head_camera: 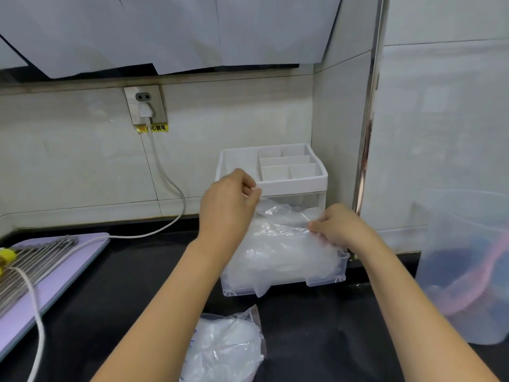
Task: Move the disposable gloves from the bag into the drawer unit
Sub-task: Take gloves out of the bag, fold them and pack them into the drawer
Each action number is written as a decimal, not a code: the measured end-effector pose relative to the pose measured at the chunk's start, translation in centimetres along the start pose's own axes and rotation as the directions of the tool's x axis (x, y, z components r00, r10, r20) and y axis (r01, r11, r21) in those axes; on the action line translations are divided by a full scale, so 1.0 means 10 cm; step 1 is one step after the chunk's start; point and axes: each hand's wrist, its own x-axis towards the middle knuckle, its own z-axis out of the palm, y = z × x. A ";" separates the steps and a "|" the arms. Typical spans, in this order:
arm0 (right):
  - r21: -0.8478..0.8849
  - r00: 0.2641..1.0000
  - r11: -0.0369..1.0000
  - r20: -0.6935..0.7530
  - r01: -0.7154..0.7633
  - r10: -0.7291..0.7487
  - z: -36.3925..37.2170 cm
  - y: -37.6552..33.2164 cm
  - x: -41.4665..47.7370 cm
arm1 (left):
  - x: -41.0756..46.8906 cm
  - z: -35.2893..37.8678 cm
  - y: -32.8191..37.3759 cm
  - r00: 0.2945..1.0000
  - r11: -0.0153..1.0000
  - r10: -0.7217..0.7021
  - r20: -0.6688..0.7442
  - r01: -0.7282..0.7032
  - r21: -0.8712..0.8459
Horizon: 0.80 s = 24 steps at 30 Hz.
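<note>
A white drawer unit (294, 183) with a divided top tray stands against the wall corner. Its clear drawer (325, 279) is pulled out toward me. A crumpled bunch of thin clear disposable gloves (281, 249) lies over the open drawer, one piece hanging over its front. My left hand (228, 208) pinches the upper left edge of the gloves. My right hand (338, 227) pinches their right edge just above the drawer. The clear plastic bag (225, 348), with more gloves inside, lies on the black counter in front of the unit.
A lilac board (49, 282) with a metal rack (30, 260) lies at the left, and a white power cord (168, 183) runs from the wall socket across it. A translucent plastic container (465, 271) with pink and blue items stands at the right. The counter (137, 285) is black.
</note>
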 end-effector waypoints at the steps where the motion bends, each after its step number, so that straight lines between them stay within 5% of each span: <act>1: -0.027 1.000 1.000 -0.013 -0.002 0.001 0.02 -0.01 0.00 | -0.06 0.02 0.07 0.997 0.999 0.036 0.073 -0.036 -0.003; 4: -0.109 0.998 0.994 -0.055 -0.009 0.003 0.08 -0.03 0.01 | -0.21 0.24 0.14 0.908 0.994 0.019 0.418 -0.063 0.093; 8: -0.255 0.993 0.967 -0.113 -0.012 -0.017 0.19 -0.03 0.04 | -0.29 0.53 0.02 0.757 0.979 -0.122 0.642 -0.014 0.202; 15: -0.403 0.989 0.915 -0.138 -0.008 -0.052 0.16 -0.13 -0.04 | -0.16 0.60 -0.07 0.594 0.945 -0.166 0.787 -0.132 0.299; 19: -0.335 0.923 0.917 -0.235 0.215 -0.303 0.01 -0.22 -0.23 | -0.12 0.59 -0.12 0.571 0.928 -0.124 0.811 -0.224 0.299; 24: -0.258 0.944 0.909 0.145 0.327 -0.298 0.17 -0.27 -0.28 | -0.11 0.61 -0.16 0.588 0.946 -0.089 0.804 -0.202 0.253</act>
